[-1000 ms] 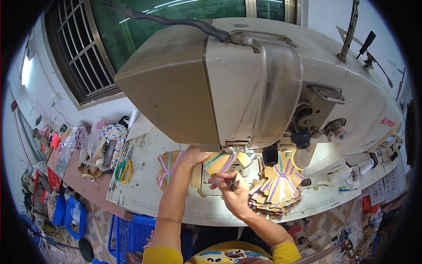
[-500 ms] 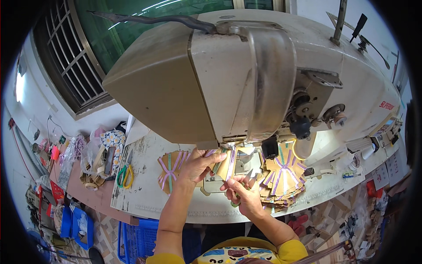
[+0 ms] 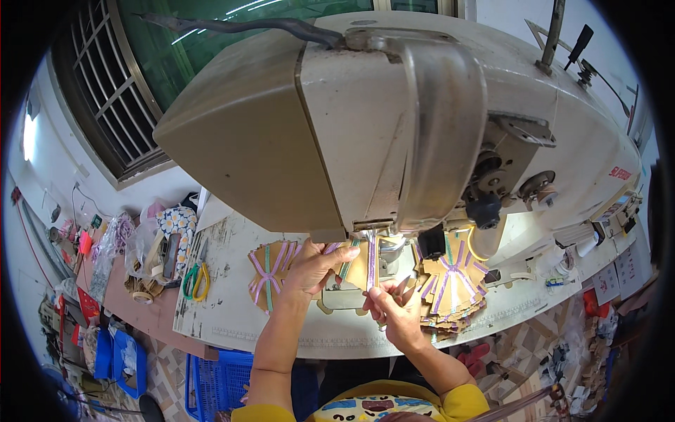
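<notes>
Beneath the large beige industrial sewing machine (image 3: 394, 119), the right hand (image 3: 395, 309) had risen, pinching a purple ribbon strip (image 3: 371, 264); the left hand (image 3: 316, 264) remained pressing the tan cardboard piece (image 3: 362, 271) flat, so feeding continued.

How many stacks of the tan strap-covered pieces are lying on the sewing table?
2: one stack left of the left hand, one larger stack right of the right hand. The machine head may hide more.
</notes>
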The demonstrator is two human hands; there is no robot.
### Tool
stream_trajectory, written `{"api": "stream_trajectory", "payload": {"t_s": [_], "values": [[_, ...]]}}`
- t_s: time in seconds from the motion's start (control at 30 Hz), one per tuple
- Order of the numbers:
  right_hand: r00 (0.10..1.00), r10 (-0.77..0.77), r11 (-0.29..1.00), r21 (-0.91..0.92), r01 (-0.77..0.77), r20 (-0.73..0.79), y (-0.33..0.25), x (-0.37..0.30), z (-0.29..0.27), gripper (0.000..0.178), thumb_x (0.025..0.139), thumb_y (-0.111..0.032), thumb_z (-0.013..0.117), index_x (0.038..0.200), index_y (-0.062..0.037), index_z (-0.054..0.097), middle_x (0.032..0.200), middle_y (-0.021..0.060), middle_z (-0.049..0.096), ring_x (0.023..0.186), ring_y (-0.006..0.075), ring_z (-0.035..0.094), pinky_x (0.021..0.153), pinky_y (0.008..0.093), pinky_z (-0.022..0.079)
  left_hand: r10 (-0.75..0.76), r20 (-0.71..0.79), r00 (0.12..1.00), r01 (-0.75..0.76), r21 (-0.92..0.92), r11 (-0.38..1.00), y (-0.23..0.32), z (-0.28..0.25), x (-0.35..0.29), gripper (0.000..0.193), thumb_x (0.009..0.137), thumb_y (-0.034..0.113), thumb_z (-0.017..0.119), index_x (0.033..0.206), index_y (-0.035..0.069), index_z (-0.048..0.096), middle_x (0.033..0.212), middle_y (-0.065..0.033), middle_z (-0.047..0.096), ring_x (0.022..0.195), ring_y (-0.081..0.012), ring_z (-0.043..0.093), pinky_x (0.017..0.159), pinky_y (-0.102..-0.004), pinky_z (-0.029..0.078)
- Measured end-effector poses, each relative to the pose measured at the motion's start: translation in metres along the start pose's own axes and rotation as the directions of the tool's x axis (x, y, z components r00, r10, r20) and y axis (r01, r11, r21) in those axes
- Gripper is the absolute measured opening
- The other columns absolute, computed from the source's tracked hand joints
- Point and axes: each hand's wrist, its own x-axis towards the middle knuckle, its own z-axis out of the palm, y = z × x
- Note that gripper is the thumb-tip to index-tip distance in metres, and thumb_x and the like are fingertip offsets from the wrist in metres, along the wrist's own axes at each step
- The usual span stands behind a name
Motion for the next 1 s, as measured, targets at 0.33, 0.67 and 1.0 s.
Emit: {"api": "stream_trajectory", "payload": {"t_s": [0.33, 0.67, 1.0], "values": [[0.995, -0.068, 0.997, -0.037, 0.065, -0.075, -0.02, 0.027, 0.004, 0.019, 0.077, -0.018, 0.055, 0.073, 0.0014, 0.054, 0.057, 0.0053, 0.054, 0.041, 0.0056, 0.042, 0.036, 0.0168, 0.028, -0.093, -0.159, 0.983, 0.081, -0.082, 0.993, 0.004, 0.0, 0.02, 0.01, 0.066, 0.005, 0.06, 0.074, 0.005, 0.053, 0.063, -0.004, 0.054, 0.049, -0.0125, 0.052, 0.034, -0.023, 0.037], [0.991, -0.11, 0.993, -0.061, 0.106, -0.08, -0.013, 0.025, 0.001, 0.022, 0.078, -0.019, 0.054, 0.076, 0.0026, 0.056, 0.058, 0.0052, 0.055, 0.042, 0.0051, 0.044, 0.037, 0.0151, 0.03, 0.041, -0.169, 0.985, -0.097, -0.34, 0.935, -0.03, -0.039, 0.059, 0.012, 0.073, 0.018, 0.056, 0.076, 0.006, 0.054, 0.064, -0.0058, 0.055, 0.049, -0.0175, 0.053, 0.039, -0.0268, 0.041], [0.999, 0.032, 0.999, -0.025, -0.033, -0.039, 0.009, 0.001, -0.013, 0.017, 0.081, -0.017, 0.052, 0.08, 0.0003, 0.056, 0.061, 0.0043, 0.056, 0.046, 0.0052, 0.045, 0.041, 0.0165, 0.034, 0.085, -0.163, 0.983, -0.148, -0.431, 0.89, -0.025, -0.039, 0.055, 0.012, 0.075, 0.014, 0.056, 0.084, 0.009, 0.053, 0.078, -0.0039, 0.057, 0.067, -0.014, 0.055, 0.053, -0.0256, 0.045]]}}
